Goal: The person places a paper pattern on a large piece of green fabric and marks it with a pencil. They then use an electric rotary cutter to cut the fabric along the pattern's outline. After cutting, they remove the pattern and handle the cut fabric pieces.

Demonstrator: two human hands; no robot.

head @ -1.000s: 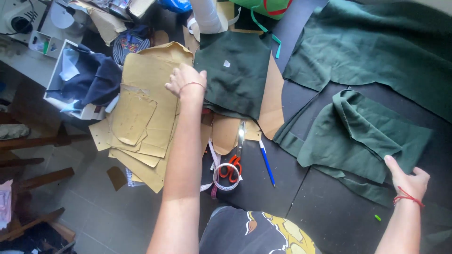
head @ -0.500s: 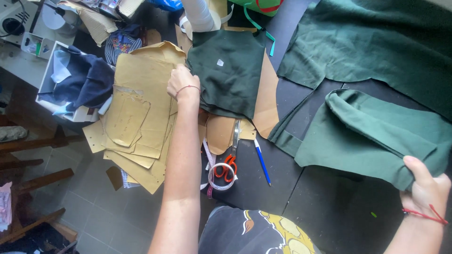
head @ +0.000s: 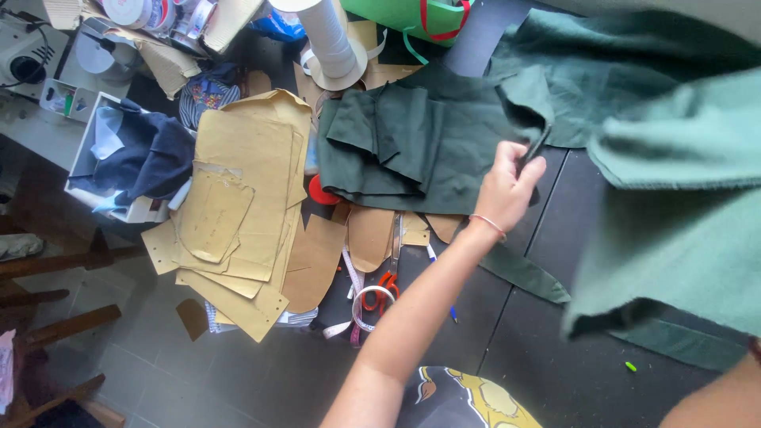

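A sewing workshop: brown paper patterns, scissors and a tape measure lie left of the grip, cut green fabric beside it, on the table.

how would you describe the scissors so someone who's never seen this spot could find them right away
Start at the big stack of tan paper pattern pieces on the dark floor, then look right, below the folded dark green fabric. The scissors lie there beside the person's left forearm, blades pointing up toward the fabric. Their orange-red handles, tangled with a white measuring tape, set them apart.

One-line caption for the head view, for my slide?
Left hand pinches a dark green fabric edge beside tan paper patterns and orange-handled scissors.
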